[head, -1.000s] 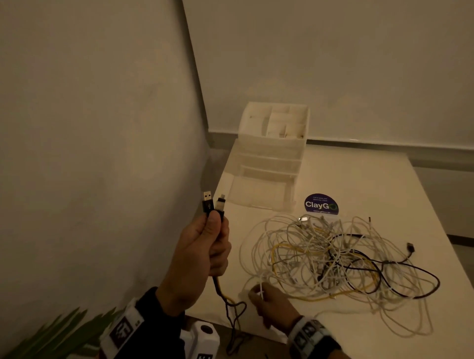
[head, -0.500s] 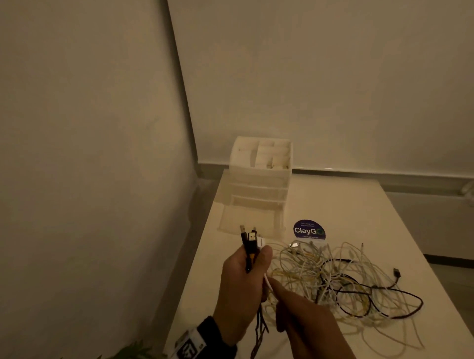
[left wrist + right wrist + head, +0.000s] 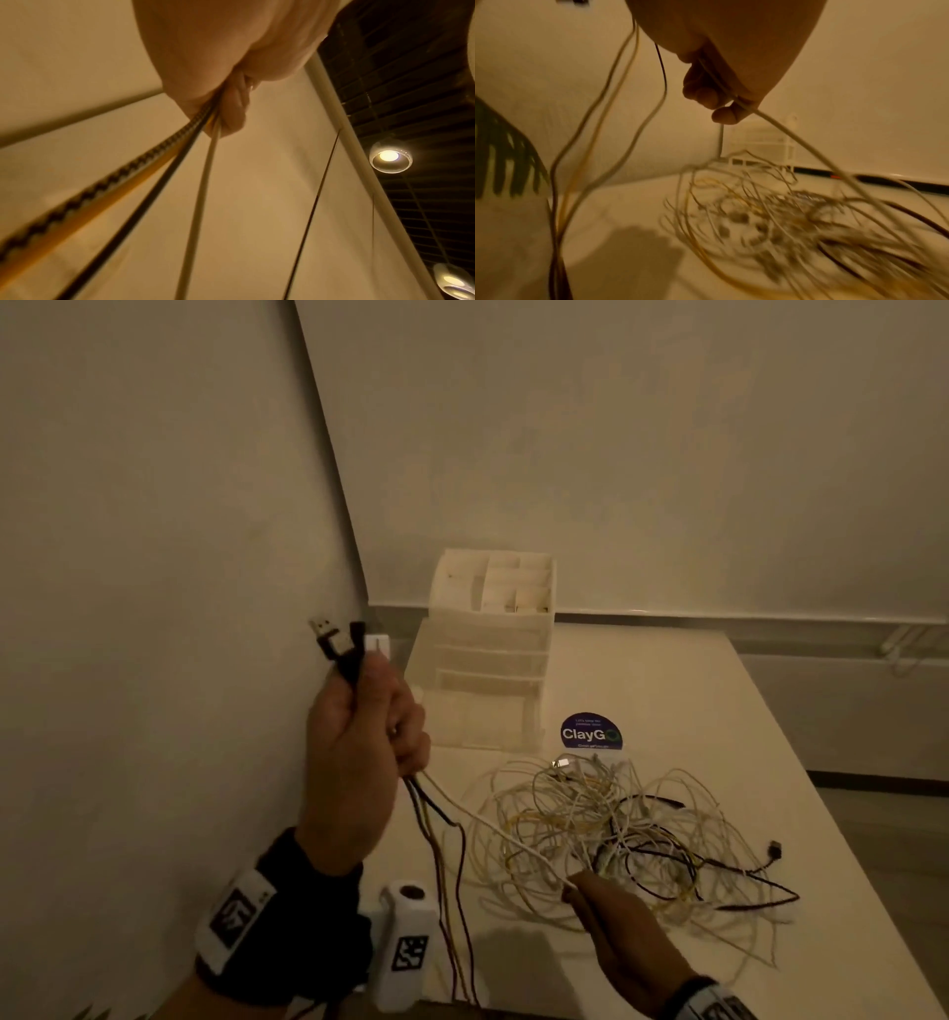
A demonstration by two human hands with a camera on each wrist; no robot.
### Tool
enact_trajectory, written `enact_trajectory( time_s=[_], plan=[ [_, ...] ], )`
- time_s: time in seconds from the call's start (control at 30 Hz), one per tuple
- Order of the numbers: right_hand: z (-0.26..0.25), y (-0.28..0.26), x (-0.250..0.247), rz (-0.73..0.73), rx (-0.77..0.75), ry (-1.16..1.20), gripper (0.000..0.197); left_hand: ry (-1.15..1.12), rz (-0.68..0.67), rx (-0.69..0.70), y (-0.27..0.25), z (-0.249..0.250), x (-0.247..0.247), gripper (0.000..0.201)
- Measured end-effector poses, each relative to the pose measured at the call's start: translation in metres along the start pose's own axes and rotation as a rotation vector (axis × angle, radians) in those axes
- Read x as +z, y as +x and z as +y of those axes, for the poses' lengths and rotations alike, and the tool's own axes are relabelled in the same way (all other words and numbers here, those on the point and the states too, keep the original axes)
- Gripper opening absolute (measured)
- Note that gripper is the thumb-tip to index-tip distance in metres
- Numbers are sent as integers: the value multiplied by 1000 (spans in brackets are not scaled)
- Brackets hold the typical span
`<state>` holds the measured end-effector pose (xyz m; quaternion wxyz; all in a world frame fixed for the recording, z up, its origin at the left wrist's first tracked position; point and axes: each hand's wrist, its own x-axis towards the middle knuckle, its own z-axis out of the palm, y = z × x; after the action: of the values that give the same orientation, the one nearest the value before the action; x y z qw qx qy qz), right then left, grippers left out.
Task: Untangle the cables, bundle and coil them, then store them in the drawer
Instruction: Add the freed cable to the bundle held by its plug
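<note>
Cables (image 3: 616, 834) — white, yellow and black — lie in one loose snarl at the centre right of the head view, spread on the tabletop (image 3: 693, 690) just below the purple ClayGo sticker (image 3: 590, 732). Your left hand (image 3: 359, 742), mid-left of the frame, is raised with its fingers curled round a handful of plug ends (image 3: 349, 639); the connectors stick up above your thumb, and the strands hang down past the near table edge. From the left wrist view you can see a braided strand, a yellow, a black and a white one running out of that fist. Your right hand (image 3: 616, 922), at the lower centre, pinches the white cable (image 3: 493, 824) between thumb and fingers, and it runs taut up to your left fist. These will handle light, limp and a bit slippery, I'd judge, and a hard tug looks likely to cinch knots, so take hold near the plug ends and feed each length out slowly. The drawer organiser (image 3: 488, 654) waits at the upper centre against the wall, its bottom drawer apparently pulled out.
</note>
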<state>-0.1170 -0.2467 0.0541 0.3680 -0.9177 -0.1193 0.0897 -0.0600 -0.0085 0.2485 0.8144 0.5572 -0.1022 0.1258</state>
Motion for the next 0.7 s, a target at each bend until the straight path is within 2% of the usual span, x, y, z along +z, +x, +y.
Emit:
enact_trajectory(
  time_s=[0.03,0.13,0.2,0.27,0.33,0.37,0.43,0.53,0.63,0.7],
  plan=[
    [18,3,1,-34,78,-35,47,-2,19,46,8,9,-4,31],
    [65,5,-2,-82,359,7,50,24,36,136,20,30,-14,33],
    [85,11,-13,-10,430,35,46,44,-27,110,14,30,-10,33],
    [93,26,-30,145,390,60,50,117,-117,77,0,17,0,36],
    [96,47,-53,323,357,106,33,329,-210,29,-15,2,12,37],
    [93,58,-69,381,321,121,24,454,-250,3,-19,-3,20,31],
    [80,77,-105,451,205,103,21,561,-365,-67,-22,-13,35,14],
    [46,85,-158,440,74,157,20,642,-437,-103,-18,-24,56,21],
    [13,73,-191,337,-86,167,25,661,-343,5,-4,-32,63,6],
    [-4,64,-198,250,-158,94,27,685,-340,94,6,-37,71,17]
  ],
)
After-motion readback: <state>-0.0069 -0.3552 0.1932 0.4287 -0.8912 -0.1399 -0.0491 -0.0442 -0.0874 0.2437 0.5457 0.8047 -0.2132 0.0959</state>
